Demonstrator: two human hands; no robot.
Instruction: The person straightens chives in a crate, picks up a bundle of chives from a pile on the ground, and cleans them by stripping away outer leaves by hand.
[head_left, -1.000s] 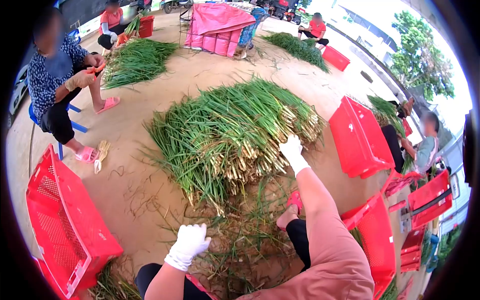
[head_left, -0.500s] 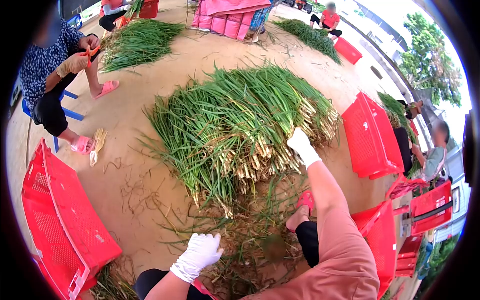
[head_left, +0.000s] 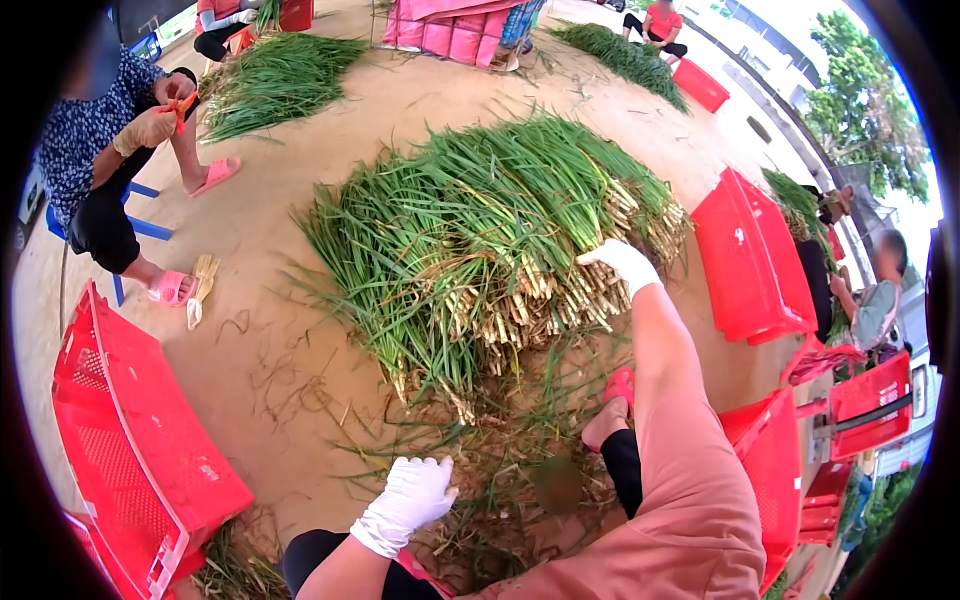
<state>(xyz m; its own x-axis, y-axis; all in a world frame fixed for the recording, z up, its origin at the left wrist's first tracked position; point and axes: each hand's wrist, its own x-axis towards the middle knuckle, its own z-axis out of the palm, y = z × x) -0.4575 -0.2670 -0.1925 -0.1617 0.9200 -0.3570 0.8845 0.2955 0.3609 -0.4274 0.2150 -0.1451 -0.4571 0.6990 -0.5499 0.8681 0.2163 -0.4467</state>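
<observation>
A large heap of green leafy stalks with pale root ends, like garlic chives or scallions (head_left: 470,220), lies on the ground before me. My right hand (head_left: 622,265), in a white glove, rests on the pale ends at the heap's near right side. Its visible fingers stretch leftward over the stalks, with no bunch lifted. Low in the view, apart from the heap, my left hand (head_left: 408,503) hovers above loose leaf scraps. That hand is also white-gloved, its fingers curled in. Its palm is hidden, and nothing sticks out of it.
Red plastic crates stand at left (head_left: 140,450), at right (head_left: 750,260) and close by my right side (head_left: 770,470). A seated person (head_left: 110,150) at upper left handles a small orange-red thing. Other people sit beside further green heaps (head_left: 285,85). Leaf scraps (head_left: 500,510) litter the ground.
My right hand has shifted slightly right and up along the stalk ends, its fingers now more stretched. The left hand stays curled, slightly further right and higher. The whole view has tilted a little.
</observation>
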